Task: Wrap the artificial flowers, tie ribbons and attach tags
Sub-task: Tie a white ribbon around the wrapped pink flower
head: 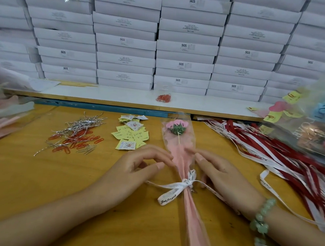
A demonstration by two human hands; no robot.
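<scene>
Wrapped flower (177,154) lies centre on the wooden table (23,179), white ribbon (179,186) tied round its narrow part. Left hand (139,168) sits loosely curled, holding nothing, fingertips at the wrap's left edge. Right hand (224,176) has fingertips on the right edge; whether they pinch it cannot be told

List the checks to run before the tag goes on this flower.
1. Wrapping: flower inside wrap, ok.
2. Bow: ribbon tied round wrap, ok.
3. Knot tightness: cannot tell.
4. Label on it: not ok, none seen.
5. Supply: tags lie left of flower, clips further left, ok.
6. Hands: left hand and right hand touch wrap, hold nothing else, ok.
</scene>
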